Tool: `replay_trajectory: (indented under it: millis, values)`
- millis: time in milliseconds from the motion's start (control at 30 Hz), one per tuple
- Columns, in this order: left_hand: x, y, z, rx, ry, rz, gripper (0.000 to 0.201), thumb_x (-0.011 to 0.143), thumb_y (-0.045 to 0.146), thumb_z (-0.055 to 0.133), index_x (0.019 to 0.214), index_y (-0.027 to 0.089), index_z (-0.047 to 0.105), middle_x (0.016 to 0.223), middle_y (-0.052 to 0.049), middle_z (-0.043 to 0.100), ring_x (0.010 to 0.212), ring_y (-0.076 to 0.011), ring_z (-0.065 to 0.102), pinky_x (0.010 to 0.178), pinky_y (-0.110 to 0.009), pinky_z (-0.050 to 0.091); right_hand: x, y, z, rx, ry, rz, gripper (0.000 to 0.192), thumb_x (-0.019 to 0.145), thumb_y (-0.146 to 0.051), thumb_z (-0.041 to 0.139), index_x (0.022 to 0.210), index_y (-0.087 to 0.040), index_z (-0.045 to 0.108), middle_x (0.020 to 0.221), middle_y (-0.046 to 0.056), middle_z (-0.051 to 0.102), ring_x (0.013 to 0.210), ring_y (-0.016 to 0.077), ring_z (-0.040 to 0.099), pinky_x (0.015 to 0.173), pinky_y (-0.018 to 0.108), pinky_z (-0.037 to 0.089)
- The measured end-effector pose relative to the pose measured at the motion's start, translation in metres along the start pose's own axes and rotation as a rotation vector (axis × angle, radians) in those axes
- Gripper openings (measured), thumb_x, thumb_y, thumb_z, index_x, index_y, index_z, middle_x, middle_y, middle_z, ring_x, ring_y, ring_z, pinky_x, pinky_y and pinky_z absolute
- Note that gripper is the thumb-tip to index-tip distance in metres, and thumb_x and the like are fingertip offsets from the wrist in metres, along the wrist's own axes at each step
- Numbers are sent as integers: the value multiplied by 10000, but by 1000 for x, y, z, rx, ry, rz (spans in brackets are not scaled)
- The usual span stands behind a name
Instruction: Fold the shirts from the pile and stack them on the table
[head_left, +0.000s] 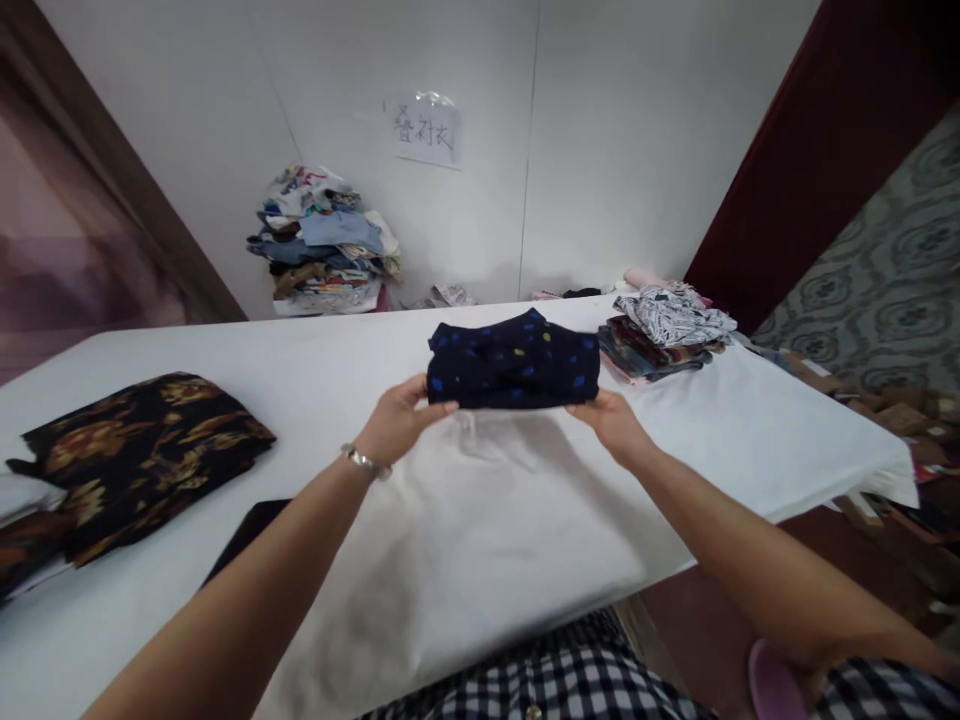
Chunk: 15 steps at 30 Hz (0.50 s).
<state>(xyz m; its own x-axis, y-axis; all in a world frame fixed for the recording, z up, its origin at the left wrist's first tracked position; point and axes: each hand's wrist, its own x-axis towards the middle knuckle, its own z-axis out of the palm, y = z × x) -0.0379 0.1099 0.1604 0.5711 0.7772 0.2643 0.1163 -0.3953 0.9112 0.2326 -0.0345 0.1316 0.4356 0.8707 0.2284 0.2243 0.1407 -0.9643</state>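
Overhead, both hands' grip — left hand (396,420), right hand (611,420) — on folded navy shirt (514,362) over white-clothed table (750,430), white wall (637,130) behind.

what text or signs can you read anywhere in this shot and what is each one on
"叠衬衣": handwritten on the paper sign on the white wall, under a glossy cover.
No other text can be read: the folded navy dotted garment held by the left hand and right hand shows only dots, and the folded stack and heap of clothes show only patterns, too small for any labels.
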Motion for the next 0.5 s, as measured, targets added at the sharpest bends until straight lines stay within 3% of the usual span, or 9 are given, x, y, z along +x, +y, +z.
replay_trajectory:
  millis: [133, 233, 367, 500]
  values:
    - [-72, -38, 22, 144, -248, -82, 225, 701, 342, 677, 888, 222, 711, 1059, -40, 693, 998, -234, 617, 923, -368, 480, -53, 52, -3, -215, -229, -112, 126, 708, -276, 693, 811, -236, 753, 1074, 52, 702, 1064, 261, 594, 970, 426, 431]
    - [-103, -49, 30, 190, -307, -89, 179, 734, 291, 634, 877, 226, 720, 1143, -52, 658, 1054, -232, 599, 956, -354, 459, -74, 66, -6, -268, -323, -139, 92, 735, -252, 661, 751, -258, 751, 1085, 45, 702, 1158, 268, 550, 1011, 435, 408]
    - [-108, -44, 27, 110, -177, -287, 384, 707, 431, 671, 1024, 214, 682, 1049, -52, 695, 997, -241, 622, 885, -348, 486, -74, 57, -18, -152, -326, 40, 193, 731, -285, 661, 898, -248, 751, 1169, 36, 677, 1155, 274, 561, 1023, 442, 405]
    - [-95, -44, 25, 40, 64, -555, 567, 721, 647, 559, 997, 165, 673, 866, -60, 701, 828, -219, 640, 677, -311, 500, -55, 51, -29, -4, -92, 352, 522, 717, -390, 697, 1200, -203, 640, 1130, 86, 689, 1034, 263, 629, 914, 427, 486]
